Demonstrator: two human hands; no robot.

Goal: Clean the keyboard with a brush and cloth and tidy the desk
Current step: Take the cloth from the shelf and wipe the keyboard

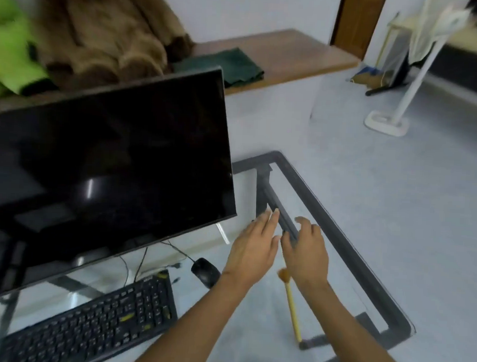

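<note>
A black keyboard [103, 320] lies at the lower left of the glass desk [344, 240]. To its right, a brush [292, 306] with a yellow handle and orange bristles rests on the glass, its bristle end just below my right wrist. A folded dark green cloth [228, 67] sits on the wooden shelf behind the monitor. My left hand [253, 244] and my right hand [306, 252] hover side by side above the glass, right of the monitor. Their fingers are spread and they hold nothing. The dark bar under my fingers is the desk frame seen through the glass.
A large black monitor [103, 175] fills the left, with cables under it. A black mouse [204, 271] sits between keyboard and left wrist. Brown [101, 32] and green [11, 47] plush toys lie on the shelf. A white stand [387, 124] is on the floor beyond.
</note>
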